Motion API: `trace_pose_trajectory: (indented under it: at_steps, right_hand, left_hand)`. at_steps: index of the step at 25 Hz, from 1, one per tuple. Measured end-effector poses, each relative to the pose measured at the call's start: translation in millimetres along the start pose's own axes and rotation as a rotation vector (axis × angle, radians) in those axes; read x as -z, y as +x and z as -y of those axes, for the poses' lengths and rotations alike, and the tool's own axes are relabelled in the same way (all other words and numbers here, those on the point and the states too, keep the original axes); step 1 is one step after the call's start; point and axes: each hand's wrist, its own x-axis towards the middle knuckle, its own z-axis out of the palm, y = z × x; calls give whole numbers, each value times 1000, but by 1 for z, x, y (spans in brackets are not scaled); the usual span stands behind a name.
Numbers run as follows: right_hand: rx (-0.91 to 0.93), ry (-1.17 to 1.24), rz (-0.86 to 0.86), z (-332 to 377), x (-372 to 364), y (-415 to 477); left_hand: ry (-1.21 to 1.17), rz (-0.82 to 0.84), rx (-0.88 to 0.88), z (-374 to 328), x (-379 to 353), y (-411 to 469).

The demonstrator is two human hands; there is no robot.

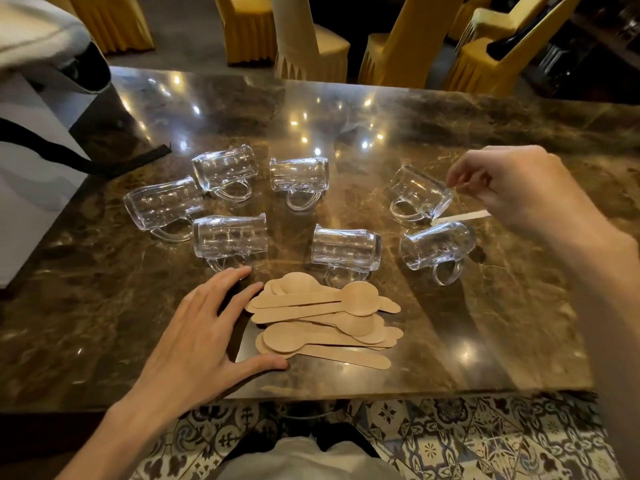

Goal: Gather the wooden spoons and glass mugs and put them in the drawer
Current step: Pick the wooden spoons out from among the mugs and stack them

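Several glass mugs lie on their sides across the marble table (450, 341), among them one at the far left (162, 207) and one at the right (437, 244). A pile of flat wooden spoons (325, 318) lies near the front edge. My left hand (204, 337) rests spread on the table, its fingers straight and touching the pile's left end. My right hand (519, 192) hovers over the right mugs and pinches a single wooden spoon (464, 216) whose handle sticks out to the left. No drawer is in view.
A grey bag with a black strap (41, 157) stands at the table's left end. Yellow-covered chairs (304, 46) line the far side. Patterned floor tiles (450, 438) show below the front edge.
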Motion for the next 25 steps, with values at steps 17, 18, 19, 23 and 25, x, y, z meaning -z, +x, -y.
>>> trace_pose_trajectory:
  at_steps: [17, 18, 19, 23, 25]
  right_hand:
    - [-678, 0, 516, -47, -37, -64]
    - [-711, 13, 513, -47, -37, -63]
    - [-737, 26, 499, -46, -37, -62]
    - [-772, 92, 326, -37, -28, -63]
    - [-665, 46, 148, -27, -19, -62]
  left_hand:
    - [22, -16, -19, -1, 0, 0]
    - [23, -14, -18, -1, 0, 0]
    - [24, -12, -17, -1, 0, 0]
    - [19, -10, -12, 1, -2, -1]
    - [18, -11, -13, 2, -1, -2]
